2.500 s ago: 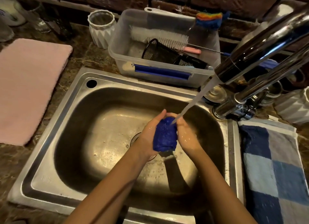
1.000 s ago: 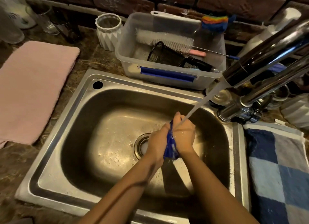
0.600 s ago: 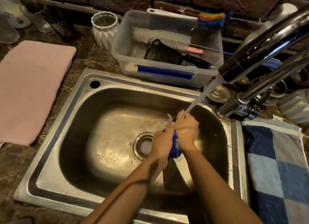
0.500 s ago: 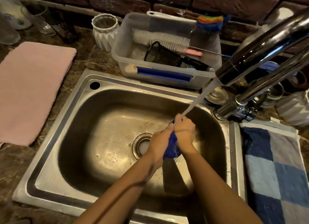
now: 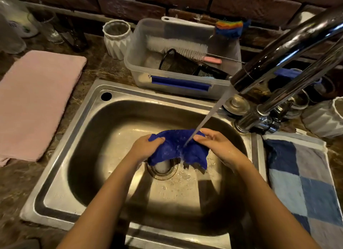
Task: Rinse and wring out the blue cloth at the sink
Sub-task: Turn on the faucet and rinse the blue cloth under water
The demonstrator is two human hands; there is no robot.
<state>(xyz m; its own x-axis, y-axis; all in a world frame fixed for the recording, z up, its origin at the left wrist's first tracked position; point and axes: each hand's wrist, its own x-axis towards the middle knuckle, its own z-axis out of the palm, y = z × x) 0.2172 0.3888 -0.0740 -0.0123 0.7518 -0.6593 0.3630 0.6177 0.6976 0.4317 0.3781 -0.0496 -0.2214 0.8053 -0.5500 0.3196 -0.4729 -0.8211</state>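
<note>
As water (image 5: 210,116) runs, left hand (image 5: 145,147), right hand (image 5: 218,146) gripping one blue cloth (image 5: 175,149)

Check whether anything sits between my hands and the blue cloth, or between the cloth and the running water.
Nothing visible does. The left hand grips the blue cloth at its left edge and the right hand holds its right edge, spread over the sink. The stream from the faucet falls straight onto the cloth's middle.

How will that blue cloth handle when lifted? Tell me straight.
Probably floppy: the blue cloth sags between the left hand and right hand. Likely heavy for its size and dripping, since the faucet stream is soaking its middle.
</note>
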